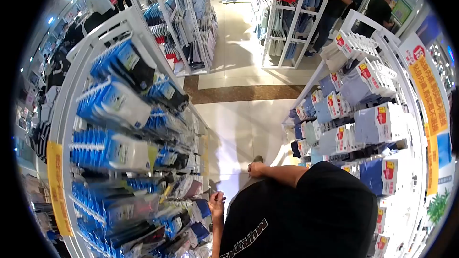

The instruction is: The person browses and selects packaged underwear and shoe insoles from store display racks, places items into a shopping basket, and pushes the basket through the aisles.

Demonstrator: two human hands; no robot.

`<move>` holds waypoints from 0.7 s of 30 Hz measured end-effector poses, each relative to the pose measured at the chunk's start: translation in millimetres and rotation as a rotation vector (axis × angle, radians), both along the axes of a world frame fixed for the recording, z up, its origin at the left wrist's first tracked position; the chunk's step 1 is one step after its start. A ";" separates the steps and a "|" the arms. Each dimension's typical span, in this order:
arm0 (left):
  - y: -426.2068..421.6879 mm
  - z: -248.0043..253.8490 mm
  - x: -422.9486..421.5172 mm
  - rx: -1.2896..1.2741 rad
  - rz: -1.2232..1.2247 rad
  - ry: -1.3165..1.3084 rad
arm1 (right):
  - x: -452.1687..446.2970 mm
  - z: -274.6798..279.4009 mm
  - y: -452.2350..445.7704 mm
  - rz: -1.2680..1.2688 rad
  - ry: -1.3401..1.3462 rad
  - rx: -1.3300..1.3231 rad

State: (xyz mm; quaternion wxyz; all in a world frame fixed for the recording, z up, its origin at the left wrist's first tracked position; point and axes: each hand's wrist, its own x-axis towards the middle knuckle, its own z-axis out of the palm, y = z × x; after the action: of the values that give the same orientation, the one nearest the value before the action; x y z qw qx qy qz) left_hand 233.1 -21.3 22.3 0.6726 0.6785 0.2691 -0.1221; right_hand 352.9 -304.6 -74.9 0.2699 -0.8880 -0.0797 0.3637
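Left hand (216, 203) — raised at the left side of the body, fingers loosely curled; cannot tell whether thumb and fingertips meet or pinch anything. Right hand (256, 168) — in front of the torso, knuckles forward, fingers folded; palm hidden, so contents cannot be told.

Nearest goods: a dark-blue, flat hanging packet (202, 208) on the aisle-side edge of the tall white metal rack (60, 114) at the left. Key relation: packet lies just to the left of the left hand, about level with it in view; contact not clear. Its long axis is foreshortened and cannot be read. Left hand is clearly the nearer; right hand sits across the aisle floor (239, 129), well apart from the rack on the right holding light-blue folded garments with red-and-yellow tags (375, 124).
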 end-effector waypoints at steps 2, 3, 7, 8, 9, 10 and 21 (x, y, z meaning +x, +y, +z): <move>-21.6 1.7 14.5 0.023 -0.019 -0.027 | 21.5 8.0 -14.0 0.016 -0.013 0.046; -27.8 -1.1 24.9 0.021 -0.052 -0.012 | 40.2 -0.9 -20.2 0.044 -0.035 0.082; -87.5 27.9 84.7 0.063 -0.248 0.044 | 101.8 -16.5 -69.6 -0.047 -0.021 0.075; -97.3 34.2 107.3 0.110 -0.324 0.031 | 112.9 -13.5 -81.0 -0.213 -0.071 0.117; -110.5 40.4 127.0 0.151 -0.398 0.019 | 120.5 -6.4 -95.9 -0.377 -0.118 0.151; -126.2 34.6 141.1 0.195 -0.431 0.041 | 119.5 -4.5 -117.9 -0.411 -0.128 0.147; -334.1 154.1 358.1 0.068 -1.014 -0.452 | 39.0 -62.5 -242.7 -1.102 -0.115 -0.038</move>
State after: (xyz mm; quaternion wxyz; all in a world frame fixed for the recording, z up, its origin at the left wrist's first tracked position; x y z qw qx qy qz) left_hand 591.3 -355.4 176.4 0.5481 0.7537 -0.2385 -0.2730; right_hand 391.9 -547.3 -137.5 0.3992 -0.8216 0.3886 0.1210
